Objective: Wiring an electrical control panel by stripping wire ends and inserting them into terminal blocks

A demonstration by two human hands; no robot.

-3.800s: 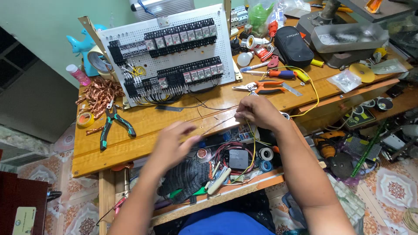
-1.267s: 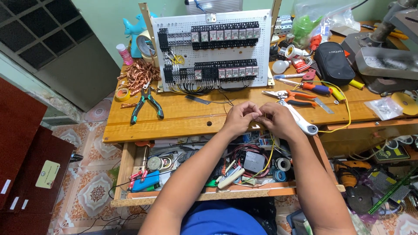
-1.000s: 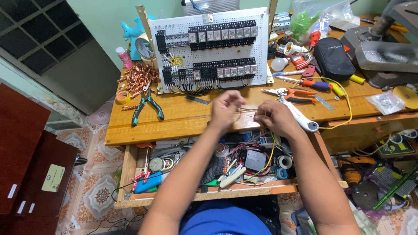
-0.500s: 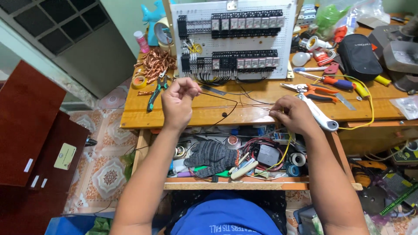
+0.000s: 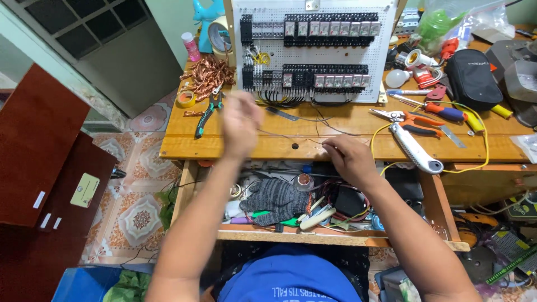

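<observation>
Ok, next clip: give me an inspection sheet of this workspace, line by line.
Surface: wooden workbench, crowded, with an open drawer below.
Job's things: thin wire stretched between both hands; white perforated panel with rows of black relays stands behind.
Clutter: copper wire scraps, green pliers, grey glove, black pouch.
Grips: left hand blurred, pinching the wire; right hand pinching its other end.
Cables: yellow cable looping on the right.
Surroundings: patterned tile floor, dark red cabinet.
</observation>
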